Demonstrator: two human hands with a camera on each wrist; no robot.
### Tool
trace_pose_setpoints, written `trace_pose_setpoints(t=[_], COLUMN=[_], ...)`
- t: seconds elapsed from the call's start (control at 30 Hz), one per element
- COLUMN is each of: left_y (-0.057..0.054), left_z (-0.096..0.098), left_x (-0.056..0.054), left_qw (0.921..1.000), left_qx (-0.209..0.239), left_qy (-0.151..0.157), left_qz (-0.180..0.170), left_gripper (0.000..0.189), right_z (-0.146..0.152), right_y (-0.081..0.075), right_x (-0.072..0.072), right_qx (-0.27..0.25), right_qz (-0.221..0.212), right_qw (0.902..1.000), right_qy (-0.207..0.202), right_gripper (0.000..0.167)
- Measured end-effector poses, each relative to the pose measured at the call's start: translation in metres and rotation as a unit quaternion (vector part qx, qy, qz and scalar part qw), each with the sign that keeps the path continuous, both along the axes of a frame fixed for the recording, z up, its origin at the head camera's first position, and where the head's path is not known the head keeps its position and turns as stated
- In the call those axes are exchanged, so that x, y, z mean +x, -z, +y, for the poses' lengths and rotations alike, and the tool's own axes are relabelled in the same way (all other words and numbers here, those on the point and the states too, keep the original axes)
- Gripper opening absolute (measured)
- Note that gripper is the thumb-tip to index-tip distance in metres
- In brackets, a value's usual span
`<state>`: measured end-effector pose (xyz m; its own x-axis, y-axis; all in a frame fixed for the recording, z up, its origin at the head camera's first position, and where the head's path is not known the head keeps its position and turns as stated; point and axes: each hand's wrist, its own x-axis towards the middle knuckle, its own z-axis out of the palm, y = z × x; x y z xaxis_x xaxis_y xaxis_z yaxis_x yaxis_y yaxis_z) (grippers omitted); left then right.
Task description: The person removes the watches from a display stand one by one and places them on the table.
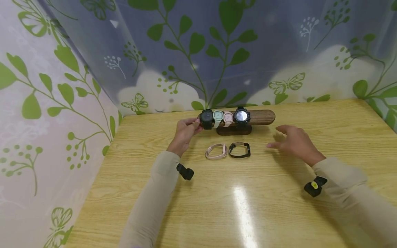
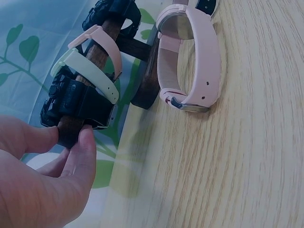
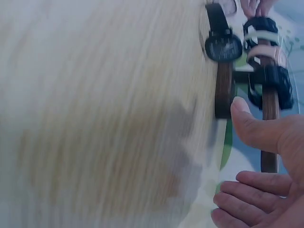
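Note:
A dark wooden watch stand [image 1: 262,117] holds a black watch [image 1: 206,118], a mint-green watch [image 1: 218,115], a pink watch [image 1: 228,117] and a black round-faced watch [image 1: 242,116]. My left hand [image 1: 183,133] pinches the left end of its bar, thumb and fingertips beside the first black watch, as the left wrist view shows. My right hand [image 1: 294,143] hovers off the bar's other end, thumb apart from straight fingers, holding nothing. On the table before the stand lie a buckled pink watch [image 2: 207,57] and a black watch [image 3: 223,47].
The light wood table [image 1: 198,199] runs back to a patterned curtain [image 1: 139,82] close behind the stand. Another patterned panel [image 1: 46,137] borders the table on the left. The bar's right part [image 3: 270,142] carries no watch.

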<state>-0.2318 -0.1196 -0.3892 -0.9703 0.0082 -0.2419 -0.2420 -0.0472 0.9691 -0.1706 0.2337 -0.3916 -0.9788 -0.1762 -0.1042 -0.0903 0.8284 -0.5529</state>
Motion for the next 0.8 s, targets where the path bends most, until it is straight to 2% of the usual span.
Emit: trace_pose_setpoints(t=[0.37,0.57,0.8], left_y=[0.001,0.0,0.001], left_z=[0.0,0.0,0.0], left_x=[0.0,0.0,0.0], left_qw=[1.0,1.0,1.0], left_qx=[-0.002,-0.002,-0.002], left_qy=[-0.003,-0.004,-0.001], left_qz=[0.001,-0.001,-0.004], left_gripper=[0.033,0.033,0.034], right_z=[0.015,0.003,-0.023], right_y=[-0.012,-0.023,-0.035], right_x=[-0.016,-0.026,-0.035], right_qx=[0.026,0.033,0.035], right_qz=[0.052,0.067,0.088], right_qw=[0.9982,0.9971,0.9955], right_qy=[0.015,0.015,-0.007], right_gripper=[0.09,0.094,0.097])
